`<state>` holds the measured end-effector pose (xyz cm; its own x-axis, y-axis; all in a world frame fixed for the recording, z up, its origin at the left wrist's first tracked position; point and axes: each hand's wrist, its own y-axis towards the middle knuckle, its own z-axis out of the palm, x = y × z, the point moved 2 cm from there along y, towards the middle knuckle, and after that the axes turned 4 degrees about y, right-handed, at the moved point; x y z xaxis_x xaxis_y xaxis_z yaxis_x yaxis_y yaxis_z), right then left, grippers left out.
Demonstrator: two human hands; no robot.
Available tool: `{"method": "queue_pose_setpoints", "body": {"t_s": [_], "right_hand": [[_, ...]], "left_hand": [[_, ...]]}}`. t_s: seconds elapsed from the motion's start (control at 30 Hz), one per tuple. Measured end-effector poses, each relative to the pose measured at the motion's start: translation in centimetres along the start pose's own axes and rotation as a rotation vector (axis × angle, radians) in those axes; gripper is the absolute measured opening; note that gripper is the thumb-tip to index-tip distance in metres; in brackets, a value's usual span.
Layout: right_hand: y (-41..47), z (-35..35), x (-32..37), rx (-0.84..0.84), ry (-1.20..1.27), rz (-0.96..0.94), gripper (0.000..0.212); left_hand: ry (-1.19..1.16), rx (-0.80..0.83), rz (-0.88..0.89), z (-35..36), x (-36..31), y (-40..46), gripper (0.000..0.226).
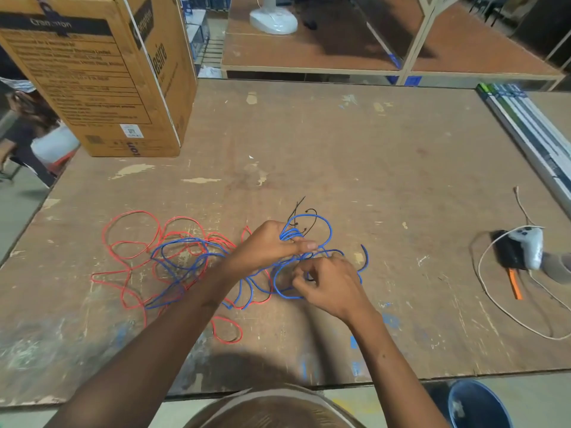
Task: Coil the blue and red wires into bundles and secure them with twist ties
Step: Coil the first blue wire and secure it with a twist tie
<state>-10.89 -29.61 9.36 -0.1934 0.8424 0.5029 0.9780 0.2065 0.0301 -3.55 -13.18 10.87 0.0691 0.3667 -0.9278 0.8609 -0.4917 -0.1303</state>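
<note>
Both hands work over the middle of the worn brown table (386, 143), nearer its front edge. The left hand (268, 245) is clenched around a gathered bunch of loops of the blue wire (185, 245), thumb pressed along the top. The right hand (330, 285), just beside it toward the front edge, pinches another strand of the same wire between thumb and fingertips. Thin black twist ties (304, 219) stick up from the bunch just behind the left hand; whether they are already wound around it is hard to tell. The rest of the blue wire trails left, tangled with the red wire (123, 242), which sprawls loose toward the left edge. A cardboard box (102, 78) stands at the back left corner. Near the right edge lie a white cord (482, 273) and a grey tool (530, 247).
</note>
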Motion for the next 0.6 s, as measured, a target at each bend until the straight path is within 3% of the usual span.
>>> {"method": "queue_pose_setpoints", "body": {"t_s": [0.1,0.17,0.27,0.4,0.5,0.6], "right_hand": [[0.3,0.4,-1.0,-0.027,-0.016,0.064,0.039],[0.8,0.3,-1.5,-0.024,0.019,0.074,0.037],[1.2,0.1,-1.8,-0.052,0.138,0.075,0.020],[0.8,0.3,-1.2,-0.226,0.433,0.120,0.045],[0.7,1.0,-0.8,-0.285,0.365,0.159,0.026],[0.4,1.5,-2.2,-0.349,0.301,0.223,0.042]], "left_hand": [[-0.059,0.123,0.000,-0.1,0.5,-0.2,0.023],[-0.022,0.124,0.024,-0.3,0.6,-0.1,0.020],[-0.065,0.018,0.024,-0.4,0.7,0.0,0.033],[-0.257,-0.249,-0.102,0.6,1.3,0.3,0.027],[-0.290,-0.293,-0.149,1.4,1.0,0.2,0.023],[-0.231,-0.355,-0.203,0.2,-0.2,-0.1,0.045]]}}
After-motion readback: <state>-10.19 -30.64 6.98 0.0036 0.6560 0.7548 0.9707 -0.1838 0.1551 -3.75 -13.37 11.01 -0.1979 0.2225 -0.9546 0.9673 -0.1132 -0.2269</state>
